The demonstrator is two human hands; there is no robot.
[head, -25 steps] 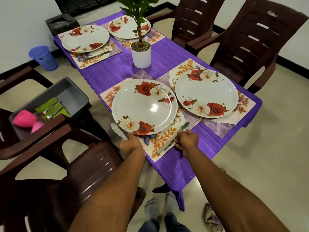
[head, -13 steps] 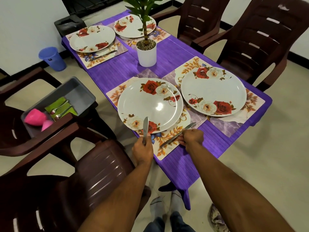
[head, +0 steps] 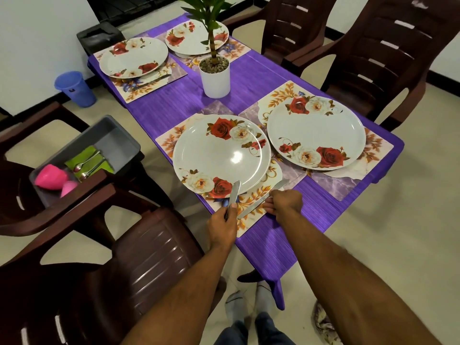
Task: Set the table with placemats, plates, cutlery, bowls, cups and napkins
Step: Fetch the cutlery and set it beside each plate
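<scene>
Four plates (head: 221, 155); four placemats (head: 169, 143); two knives (head: 234, 195); three chairs (head: 388, 58).

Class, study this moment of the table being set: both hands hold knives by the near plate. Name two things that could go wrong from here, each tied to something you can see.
1. The left hand holds a knife whose blade overlaps the near plate; it could knock or scrape the rim.
2. The near placemat lies close to the table edge, so the second knife under the right hand might slide off.
</scene>
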